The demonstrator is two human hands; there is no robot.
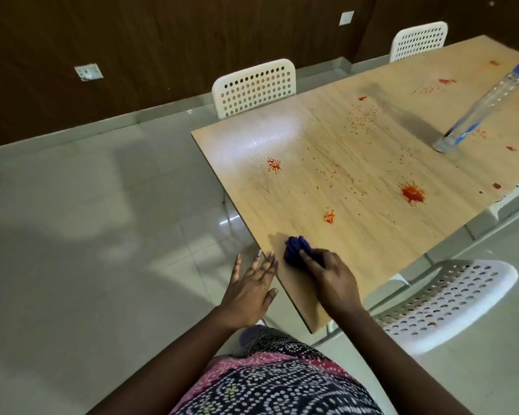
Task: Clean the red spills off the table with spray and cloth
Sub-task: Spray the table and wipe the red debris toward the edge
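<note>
A light wooden table [297,136] carries several red spills, among them a large splat [413,194] near its right edge, a smaller one [329,217] closer to me and another [274,165] toward the left. My right hand [331,278] grips a crumpled blue cloth [295,248] on the table's near corner. My left hand [250,290] hovers with straight fingers just off the table's left edge and holds nothing. A clear spray bottle [486,100] with a blue top stands at the far right of the table.
White perforated chairs stand round the table: one at the far side [253,85], another further right [418,40], and one at my near right [450,298]. Shiny tiled floor [87,220] spreads to the left. A dark wood-panelled wall [132,40] runs behind.
</note>
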